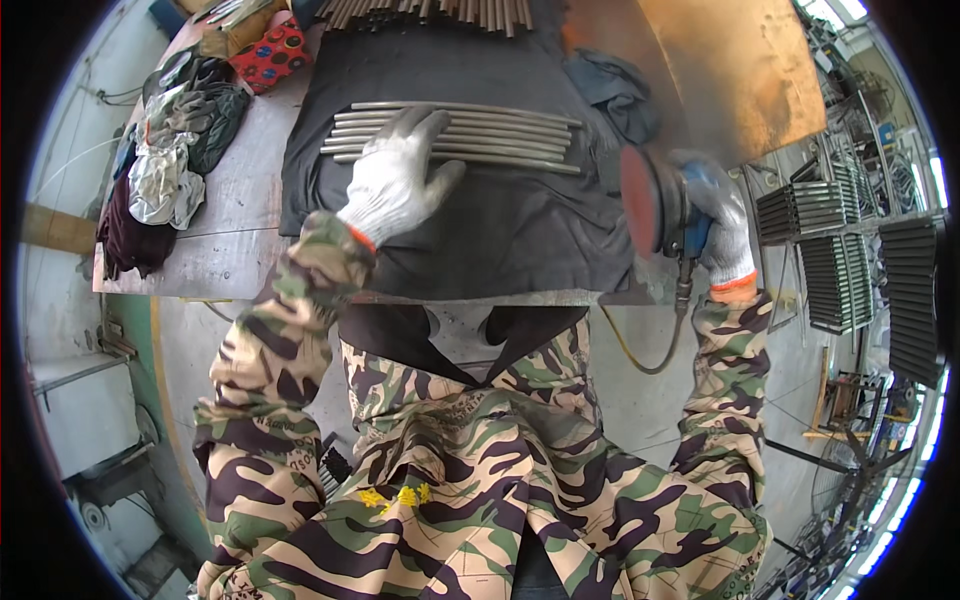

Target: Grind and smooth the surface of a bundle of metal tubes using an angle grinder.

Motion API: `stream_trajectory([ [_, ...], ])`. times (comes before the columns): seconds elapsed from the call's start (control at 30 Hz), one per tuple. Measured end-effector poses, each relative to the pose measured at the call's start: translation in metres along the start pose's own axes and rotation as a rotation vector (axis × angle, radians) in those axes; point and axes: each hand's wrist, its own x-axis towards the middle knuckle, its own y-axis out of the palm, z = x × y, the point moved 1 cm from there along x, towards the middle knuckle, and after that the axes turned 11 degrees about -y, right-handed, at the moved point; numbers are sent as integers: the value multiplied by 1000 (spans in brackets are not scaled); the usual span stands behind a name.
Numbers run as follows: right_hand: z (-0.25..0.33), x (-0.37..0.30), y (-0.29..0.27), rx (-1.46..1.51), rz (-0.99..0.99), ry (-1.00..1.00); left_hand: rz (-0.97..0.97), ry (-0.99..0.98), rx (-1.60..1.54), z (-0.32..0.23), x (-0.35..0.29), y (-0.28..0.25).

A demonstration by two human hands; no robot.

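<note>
Several thin metal rods [505,137] lie side by side across a dark cloth [480,240] on the table. My left hand [398,182], in a white and grey work glove, rests over their left part with fingers stretched out and thumb apart. Part of the rods is hidden beneath it. At the right, my gloved right hand [728,225] is wrapped round a blue disc sander [694,205]. Its round reddish sanding disc [640,202] stands on edge, facing left toward the rods and apart from them. A hose [655,366] hangs from the sander below the table edge.
More rods [430,14] are bunched at the table's far edge. A crumpled dark rag [615,92] lies near a brown stained board [750,70]. Gloves and cloths [178,145] are heaped at left, near a red patterned cloth [272,55]. Stacked dark metal parts [838,282] stand at right.
</note>
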Motion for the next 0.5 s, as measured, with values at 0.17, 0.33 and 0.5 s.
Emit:
stream_trajectory([
  [0.17,16,52,53,-766,203,-173,-36,86,302,38,37,39],
  [0.33,4,80,100,-1217,288,-296,-12,45,283,46,47,45],
  [0.5,-17,105,135,-1389,353,-249,-7,-8,300,54,49,39],
])
